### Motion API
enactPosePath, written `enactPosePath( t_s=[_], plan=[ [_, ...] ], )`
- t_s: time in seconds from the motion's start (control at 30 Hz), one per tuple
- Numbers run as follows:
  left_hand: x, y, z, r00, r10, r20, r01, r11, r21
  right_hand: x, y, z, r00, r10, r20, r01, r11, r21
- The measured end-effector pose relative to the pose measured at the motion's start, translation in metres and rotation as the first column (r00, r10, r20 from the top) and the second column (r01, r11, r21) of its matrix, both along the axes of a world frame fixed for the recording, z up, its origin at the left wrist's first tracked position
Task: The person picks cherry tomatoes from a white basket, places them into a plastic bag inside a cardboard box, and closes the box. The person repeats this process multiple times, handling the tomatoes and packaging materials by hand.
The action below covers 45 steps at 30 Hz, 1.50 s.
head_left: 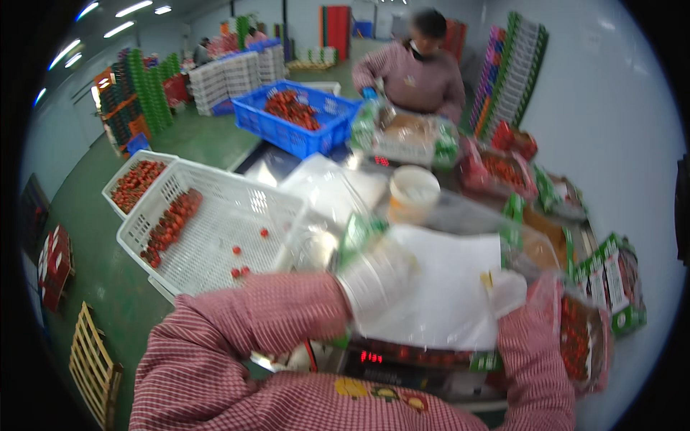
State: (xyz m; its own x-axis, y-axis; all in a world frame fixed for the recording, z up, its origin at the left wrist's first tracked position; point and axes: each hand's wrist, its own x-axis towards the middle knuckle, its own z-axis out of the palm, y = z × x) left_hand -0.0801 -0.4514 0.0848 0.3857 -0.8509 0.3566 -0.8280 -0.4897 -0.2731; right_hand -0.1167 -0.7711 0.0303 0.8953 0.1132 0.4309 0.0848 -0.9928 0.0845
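A white sheet (431, 291) lies spread before me above a digital scale (399, 366) with a red display. My left hand (383, 272), in a white glove, is blurred over the sheet's left side, beside green-printed plastic; its fingers are unclear. At the sheet's right edge is my right hand (504, 291), also gloved in white, with the sheet's edge at its fingers. Some small red tomatoes show under the sheet's lower edge. Right of my right forearm sits a pink-edged package of small tomatoes (575, 339).
A white crate (215, 215) with tomatoes stands left, a blue crate (285, 134) behind it. A tub (414, 194) stands beyond the sheet. Packages line the right side. A co-worker (412, 75) stands across the table. A wooden pallet (94, 366) is on the floor.
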Motion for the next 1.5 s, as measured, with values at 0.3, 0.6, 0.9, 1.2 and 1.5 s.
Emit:
enactPosePath(
  t_s=[0.3,0.6,0.9,1.2,1.5],
  plan=[
    [0.058,-0.056,-0.072,0.832,0.176,-0.527,-0.143,0.984,0.104,-0.041,0.022,-0.004,0.990,-0.067,-0.126,0.007,0.905,-0.425],
    [0.080,-0.067,-0.067,0.765,0.283,-0.578,-0.235,0.959,0.158,0.028,-0.002,0.084,0.964,0.062,0.257,-0.056,0.998,-0.030],
    [0.083,-0.060,-0.092,0.991,0.012,-0.130,-0.032,0.988,-0.148,0.074,0.065,0.103,0.933,0.349,0.083,-0.354,0.934,0.051],
    [0.028,-0.019,-0.023,0.944,0.250,0.216,-0.301,0.922,0.244,-0.047,0.055,-0.010,0.895,0.422,-0.146,-0.390,0.898,0.205],
    [-0.044,0.020,-0.033,0.946,0.208,-0.250,-0.054,0.859,0.509,0.016,0.108,0.065,0.690,0.404,-0.601,-0.266,0.913,0.308]
  ],
)
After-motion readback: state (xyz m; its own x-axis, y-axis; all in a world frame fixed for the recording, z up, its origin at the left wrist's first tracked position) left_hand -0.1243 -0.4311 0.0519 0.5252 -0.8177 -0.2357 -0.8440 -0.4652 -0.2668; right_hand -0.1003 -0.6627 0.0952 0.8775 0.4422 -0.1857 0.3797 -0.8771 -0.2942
